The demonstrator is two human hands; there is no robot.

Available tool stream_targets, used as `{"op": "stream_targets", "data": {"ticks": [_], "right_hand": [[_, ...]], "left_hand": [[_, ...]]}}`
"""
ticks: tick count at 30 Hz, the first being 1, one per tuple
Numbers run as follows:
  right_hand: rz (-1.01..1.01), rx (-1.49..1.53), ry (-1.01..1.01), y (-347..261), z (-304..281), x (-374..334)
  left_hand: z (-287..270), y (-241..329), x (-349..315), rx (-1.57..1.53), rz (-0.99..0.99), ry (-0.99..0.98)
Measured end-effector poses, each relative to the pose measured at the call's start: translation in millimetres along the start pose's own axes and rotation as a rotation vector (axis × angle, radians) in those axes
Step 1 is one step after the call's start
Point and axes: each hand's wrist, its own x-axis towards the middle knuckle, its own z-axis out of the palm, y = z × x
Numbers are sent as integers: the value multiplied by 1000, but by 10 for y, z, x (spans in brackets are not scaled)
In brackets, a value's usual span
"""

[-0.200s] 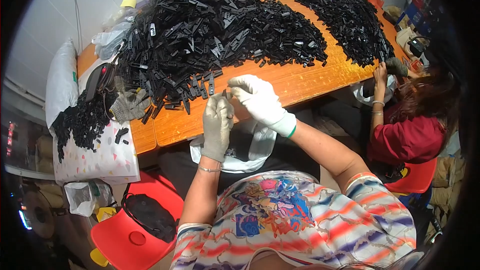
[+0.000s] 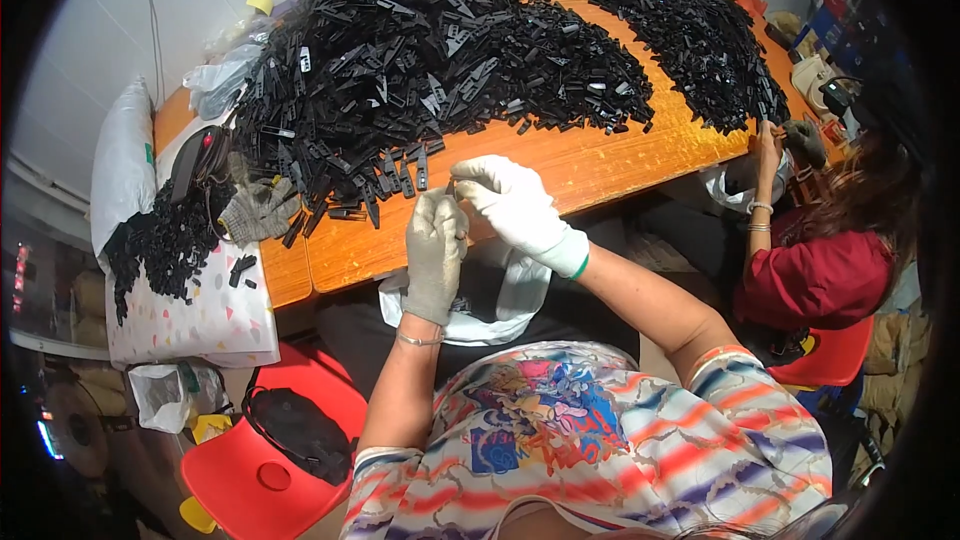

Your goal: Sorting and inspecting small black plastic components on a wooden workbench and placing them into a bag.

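Observation:
In a grey glove, my left hand (image 2: 437,238) is closed, fingertips up, on a small black plastic part that barely shows between the fingers. My right hand (image 2: 518,208), in a white glove with a green cuff, pinches at the same spot, its fingertips against the left ones. Both hands are raised in front of the wooden table's near edge. Below them hangs an open white plastic bag (image 2: 515,302), partly covered by my hands. Just beyond lies a large heap of black plastic parts (image 2: 400,60), with loose ones at its near side.
A second black heap (image 2: 670,35) covers the table's right side, where a person in a red top (image 2: 815,275) handles parts. At left are a grey knitted glove (image 2: 260,212) and more black parts (image 2: 165,250). A red chair (image 2: 255,460) holds a black bag.
My right hand has shifted slightly left and down, and the dark part between my fingertips shows less. The other person's gloved hand has moved a little. My left hand stays almost still.

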Motion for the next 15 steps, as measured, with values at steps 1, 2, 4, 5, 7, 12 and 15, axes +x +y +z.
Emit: {"op": "stream_targets", "data": {"ticks": [1,2,4,5,7,12,15], "right_hand": [[18,-40,-26,-27,-7,-2],[36,-80,-51,-39,-8,-3],[-2,-67,-52,30,-2,-17],[-41,-53,-55,54,-3,-22],[-105,-257,-87,42,-26,-13],[-136,-644,-201,-10,-40,-2],[-435,-743,-211,121,-12,62]], "left_hand": [[-15,-13,2,21,-8,7],[-26,-21,3,43,-17,14],[-11,-10,-4,81,-29,26],[-4,-7,-8,120,-41,40],[-12,-53,-20,182,1,54],[-27,-189,-11,508,206,140],[33,-209,8,374,53,201]]}}
